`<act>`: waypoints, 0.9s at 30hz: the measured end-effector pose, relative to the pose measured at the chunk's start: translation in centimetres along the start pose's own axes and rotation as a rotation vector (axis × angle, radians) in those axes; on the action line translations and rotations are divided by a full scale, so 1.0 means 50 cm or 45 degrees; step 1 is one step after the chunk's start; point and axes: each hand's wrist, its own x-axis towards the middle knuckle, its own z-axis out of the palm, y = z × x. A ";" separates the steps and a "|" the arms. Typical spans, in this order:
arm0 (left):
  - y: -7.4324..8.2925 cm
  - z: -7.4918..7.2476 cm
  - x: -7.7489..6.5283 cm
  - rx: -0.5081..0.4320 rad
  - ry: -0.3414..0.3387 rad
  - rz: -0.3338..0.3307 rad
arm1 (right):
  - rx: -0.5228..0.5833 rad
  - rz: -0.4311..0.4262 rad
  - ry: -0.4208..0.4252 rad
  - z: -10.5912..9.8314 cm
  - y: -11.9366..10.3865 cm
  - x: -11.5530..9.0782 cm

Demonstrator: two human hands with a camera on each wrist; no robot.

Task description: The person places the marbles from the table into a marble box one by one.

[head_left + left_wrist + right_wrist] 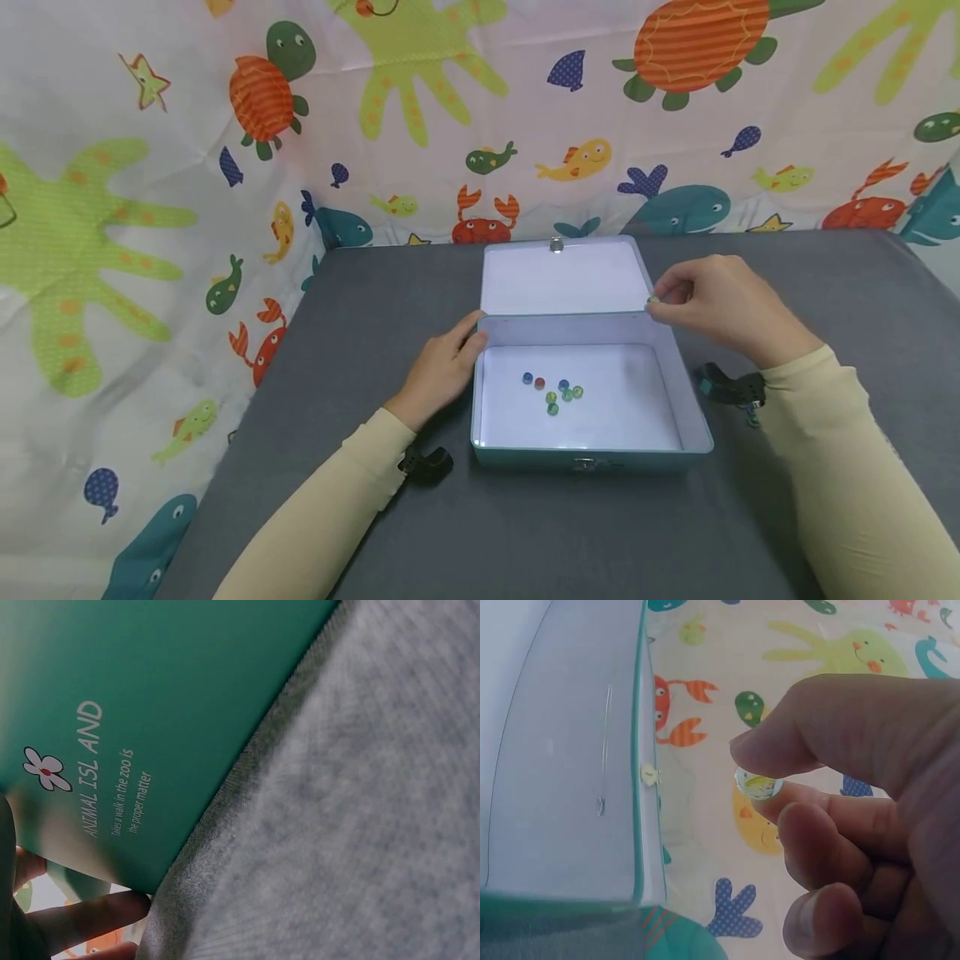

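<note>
A green tin box [592,457] with a white inside stands with its lid [562,279] folded back. Several glass marbles [552,397], blue, reddish and green, lie on its floor. With thumb and index finger, my right hand [723,308] pinches a clear marble [756,783] with a yellow-green swirl, above the box's back right corner. The other fingers of that hand are curled. My left hand [442,367] holds the box's back left corner; in the left wrist view its fingers [97,915] reach round the printed green side [187,712].
Grey cloth [390,292] covers the table under the box. A white curtain [435,183] printed with sea animals hangs behind and along the left. Black wrist devices [731,387] sit at both cuffs. A metal clasp [587,464] is on the box's front.
</note>
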 end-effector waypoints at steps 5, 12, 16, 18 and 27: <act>-0.001 -0.002 -0.002 0.005 -0.008 -0.010 | 0.014 -0.009 -0.047 0.013 -0.016 0.010; 0.005 -0.004 -0.002 0.011 -0.022 -0.038 | -0.014 -0.013 -0.115 0.029 -0.025 0.021; 0.008 -0.005 -0.001 0.007 -0.025 -0.036 | -0.019 -0.042 -0.109 0.035 -0.034 0.026; 0.007 -0.005 0.000 0.007 -0.025 -0.033 | -0.014 -0.060 -0.111 0.038 -0.041 0.028; 0.005 -0.007 -0.001 0.011 -0.020 -0.029 | -0.014 -0.136 -0.122 0.061 -0.073 0.042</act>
